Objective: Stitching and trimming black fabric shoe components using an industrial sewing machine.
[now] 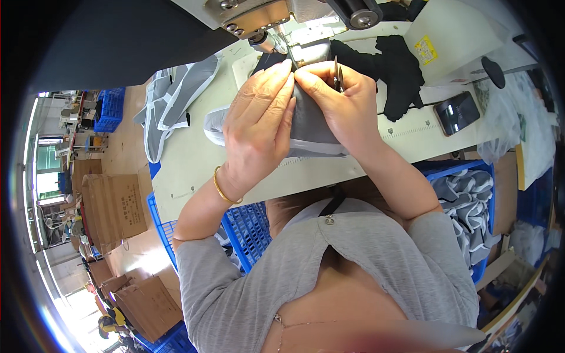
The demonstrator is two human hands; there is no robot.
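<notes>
My left hand (pixel 259 126) lies flat on a dark grey fabric piece (pixel 312 126) with white edging, fingertips pressed near the needle of the sewing machine (pixel 265 23). A gold bangle circles that wrist. My right hand (pixel 341 100) pinches the same fabric right beside the left fingertips and also holds small thread snips (pixel 337 73) pointing up. The fabric rests on the pale sewing table (pixel 194 165).
A black cloth pile (pixel 400 67) and a phone (pixel 457 112) lie on the table at right. Grey and white pieces (pixel 170 103) hang off the table's left side. Blue crates (pixel 250 229) stand below, one at right holding folded grey pieces (pixel 468 197). Cardboard boxes (pixel 115 206) sit on the floor at left.
</notes>
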